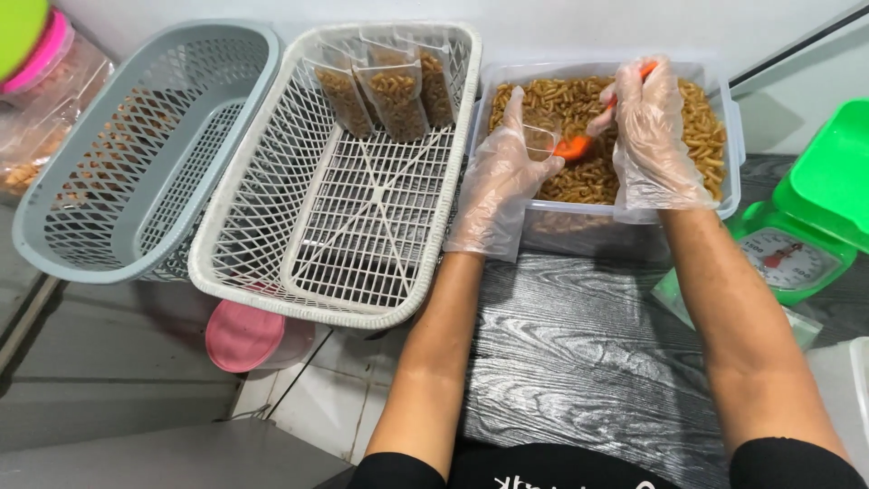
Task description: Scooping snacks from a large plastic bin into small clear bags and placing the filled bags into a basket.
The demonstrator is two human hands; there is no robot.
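Observation:
Both my hands wear loose clear plastic gloves. My left hand [501, 177] holds a small clear pouch [540, 140] open over a clear plastic tub [731, 172] full of brown snack sticks [701, 131]. My right hand [654, 127] grips an orange scoop [574, 147] whose bowl sits at the pouch's mouth. Three filled pouches [391, 89] stand at the far end of a white mesh basket [272, 263] to the left.
A grey mesh basket [118, 172] lies at far left beside bagged snacks [36, 136]. A green kitchen scale [801, 254] stands at the right. A pink-lidded container [243, 335] sits below the white basket. The dark wood-grain tabletop [579, 362] runs under my forearms.

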